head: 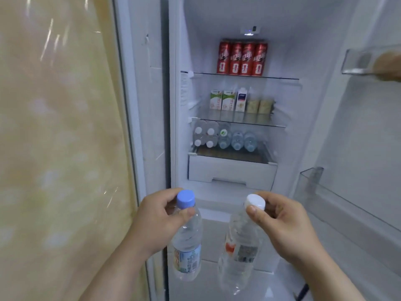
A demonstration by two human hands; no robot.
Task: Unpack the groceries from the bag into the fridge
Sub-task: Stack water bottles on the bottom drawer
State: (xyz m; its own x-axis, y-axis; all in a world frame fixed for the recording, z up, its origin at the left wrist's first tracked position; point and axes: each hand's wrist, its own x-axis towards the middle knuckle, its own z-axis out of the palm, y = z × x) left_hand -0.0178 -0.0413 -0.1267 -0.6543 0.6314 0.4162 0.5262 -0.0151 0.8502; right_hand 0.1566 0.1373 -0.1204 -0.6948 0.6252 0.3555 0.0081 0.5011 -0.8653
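Item: two water bottles, held low before the open fridge (217, 20).
- Blue-capped bottle (187, 235): left hand (158, 220), fingers curled round the neck.
- White-capped bottle (239, 248): right hand (286, 222), fingertips pinching the cap only.

Likely destination: bottle shelf (238, 154), beside the stored bottles (236, 139).

Handling: the cap pinch looks weak. Load one at a time, on its side, cap outward.

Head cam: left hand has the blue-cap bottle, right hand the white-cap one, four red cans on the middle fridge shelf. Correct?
Not quite. The head view shows the red cans on the top shelf; the middle shelf holds cartons. Rest stands: left hand holds the blue-cap bottle, right hand the white-cap bottle.
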